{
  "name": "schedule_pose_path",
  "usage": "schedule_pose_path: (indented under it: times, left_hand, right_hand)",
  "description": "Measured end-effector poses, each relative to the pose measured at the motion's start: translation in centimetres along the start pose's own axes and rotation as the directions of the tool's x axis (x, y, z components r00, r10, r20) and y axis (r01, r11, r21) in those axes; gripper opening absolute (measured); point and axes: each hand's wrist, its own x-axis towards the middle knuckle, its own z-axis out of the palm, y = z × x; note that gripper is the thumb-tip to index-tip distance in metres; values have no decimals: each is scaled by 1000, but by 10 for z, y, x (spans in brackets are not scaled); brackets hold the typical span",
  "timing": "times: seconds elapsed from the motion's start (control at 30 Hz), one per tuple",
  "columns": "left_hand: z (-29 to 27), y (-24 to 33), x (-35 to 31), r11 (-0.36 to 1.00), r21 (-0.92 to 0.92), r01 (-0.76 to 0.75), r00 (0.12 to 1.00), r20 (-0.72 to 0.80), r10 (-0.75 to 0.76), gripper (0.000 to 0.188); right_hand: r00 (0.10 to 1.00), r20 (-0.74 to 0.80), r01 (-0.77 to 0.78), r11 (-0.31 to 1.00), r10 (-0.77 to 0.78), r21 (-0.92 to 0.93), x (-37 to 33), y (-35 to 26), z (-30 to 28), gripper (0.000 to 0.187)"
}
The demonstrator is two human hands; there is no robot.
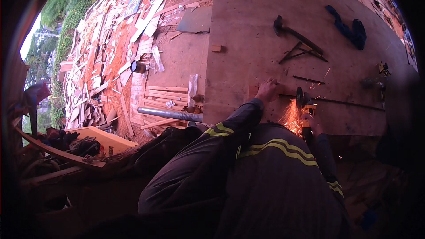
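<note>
My right hand [315, 125] is wrapped round a yellow and black angle grinder [306, 109]. The grinder's disc meets a thin dark metal bar [349, 103] lying across the wooden tabletop, and orange sparks [292, 117] spray toward my body. Left of the disc, my left hand [267, 90] grips the bar's end; its fingers are partly hidden. A short dark metal piece [308, 79] lies just beyond the bar. Farther back on the table are a hammer [297, 34] and a triangular metal bracket [303, 54].
The large wooden table [248, 22] also bears a dark blue cloth [349, 30], a small wood block [216, 48] and a yellow and black tool [383, 68] at the right. Left of it lie scrap boards [102, 62], stacked wood strips [166, 93] and a grey pipe [170, 114].
</note>
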Motion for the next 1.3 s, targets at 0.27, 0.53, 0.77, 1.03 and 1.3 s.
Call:
schedule_pose_path:
  times: [0.27,0.53,0.77,1.03,1.3]
  left_hand:
    - [-4,2,0,999,45,9,1000,29,-10,45]
    - [-11,7,1,999,40,29,998,59,-31,46]
    - [-5,3,-2,999,2,35,999,9,-35,43]
    - [-10,9,2,999,25,29,999,35,-29,43]
    - [-8,3,-2,999,14,31,999,26,-31,47]
  right_hand:
    - [976,-152,108,950,-158,-294,-5,-8,6,15]
    - [979,-128,119,955,-158,-272,-1,-4,4,21]
    - [962,-125,185,916,-242,-356,-11,-11,8,23]
    - [979,-125,114,947,-158,-301,9,11,-8,20]
    - [972,-122,152,932,-202,-329,-21,-11,10,22]
